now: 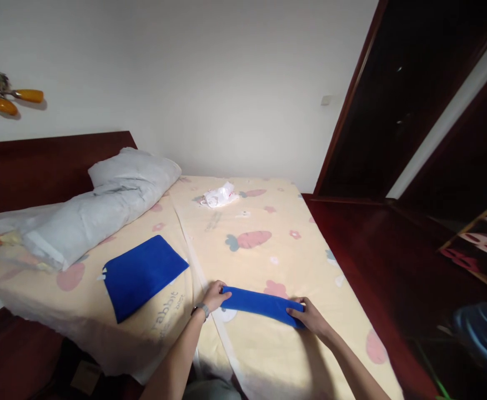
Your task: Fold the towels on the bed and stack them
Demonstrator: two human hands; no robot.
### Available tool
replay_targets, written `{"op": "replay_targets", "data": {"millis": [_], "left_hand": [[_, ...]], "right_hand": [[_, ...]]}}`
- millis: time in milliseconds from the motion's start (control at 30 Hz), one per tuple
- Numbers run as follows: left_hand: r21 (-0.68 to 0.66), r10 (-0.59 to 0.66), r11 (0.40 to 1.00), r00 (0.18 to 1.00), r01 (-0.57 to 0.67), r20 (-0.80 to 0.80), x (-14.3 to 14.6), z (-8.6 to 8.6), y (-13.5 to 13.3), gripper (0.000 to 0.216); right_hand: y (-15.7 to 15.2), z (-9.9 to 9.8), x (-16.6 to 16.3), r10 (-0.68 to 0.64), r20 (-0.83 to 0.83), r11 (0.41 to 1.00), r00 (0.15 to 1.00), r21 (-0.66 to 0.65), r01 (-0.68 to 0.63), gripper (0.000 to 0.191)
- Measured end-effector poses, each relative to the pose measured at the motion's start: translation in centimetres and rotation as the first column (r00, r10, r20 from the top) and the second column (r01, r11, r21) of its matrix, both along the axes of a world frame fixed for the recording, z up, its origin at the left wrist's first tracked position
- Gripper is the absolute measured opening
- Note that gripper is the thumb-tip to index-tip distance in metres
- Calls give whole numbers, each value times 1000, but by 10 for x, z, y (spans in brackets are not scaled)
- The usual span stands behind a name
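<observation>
A long, narrow strip of folded blue cloth (257, 303) stretches between my two hands, just over the bed. My left hand (215, 296) pinches its left end, thumb on top; a watch circles that wrist. At the other end, my right hand (310, 316) grips the strip with the thumb on the near face and fingers behind. To the left, a wider blue cloth piece (145, 275) lies flat on the bed, with small white tags at its left corner. Whether the strip touches the sheet, I cannot tell.
The bed (243, 216) has a cream sheet with carrots and flowers. A crumpled white plastic bag (219, 195) sits near the wall. Grey-white bedding (101, 208) lies along the dark headboard (55, 164). Right of the bed are a dark red floor (347, 239) and a blue rounded object (485, 333).
</observation>
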State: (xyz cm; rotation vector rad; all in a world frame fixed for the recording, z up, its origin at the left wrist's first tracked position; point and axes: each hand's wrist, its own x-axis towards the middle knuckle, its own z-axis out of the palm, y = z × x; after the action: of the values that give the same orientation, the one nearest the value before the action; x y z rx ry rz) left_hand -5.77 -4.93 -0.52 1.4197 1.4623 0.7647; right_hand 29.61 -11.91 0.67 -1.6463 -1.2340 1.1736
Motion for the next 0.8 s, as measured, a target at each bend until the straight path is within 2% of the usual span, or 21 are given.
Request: {"op": "replay_targets", "data": {"millis": [67,100,167,233,333,400,467,533,633,700,767,800], "left_hand": [[37,7,999,998,-10,69,-1,-4,-6,41],[58,0,998,996,-5,85,-1,-3,-10,40],[80,-16,997,996,9,92,-3,2,-18,38],[68,-19,998,996,13,92,-5,13,-28,35],[-24,-39,999,995,41,94,-6,35,-46,33],[-129,-115,984,991,123,73,-1,51,-57,34],[-186,-225,955,973,229,42,15,69,-63,35],[-126,-315,940,948,317,36,50,92,-64,35],[120,-330,942,931,314,157,137,139,-64,33],[280,-314,932,901,232,298,202,176,-73,32],[395,-348,898,861,193,370,254,206,-90,32],[433,-379,879,844,200,380,270,216,-102,31]], "right_hand": [[-5,9,-5,25,-114,997,993,-67,-32,52],[-8,15,-6,80,-164,990,983,-106,-98,50],[-17,28,-8,221,-231,949,948,-175,-264,41],[-31,41,-6,299,-230,915,926,-205,-347,37],[-63,56,2,268,-141,947,953,-144,-288,40],[-90,66,13,245,-98,966,965,-58,-251,41],[-121,78,27,204,-46,979,978,30,-203,41],[-151,94,48,111,23,986,994,121,-113,41],[-196,122,92,-187,76,957,979,240,164,44],[-227,136,128,-460,68,856,885,298,422,53],[-258,141,167,-705,50,678,708,340,651,61],[-272,139,185,-792,48,585,609,348,733,64]]}}
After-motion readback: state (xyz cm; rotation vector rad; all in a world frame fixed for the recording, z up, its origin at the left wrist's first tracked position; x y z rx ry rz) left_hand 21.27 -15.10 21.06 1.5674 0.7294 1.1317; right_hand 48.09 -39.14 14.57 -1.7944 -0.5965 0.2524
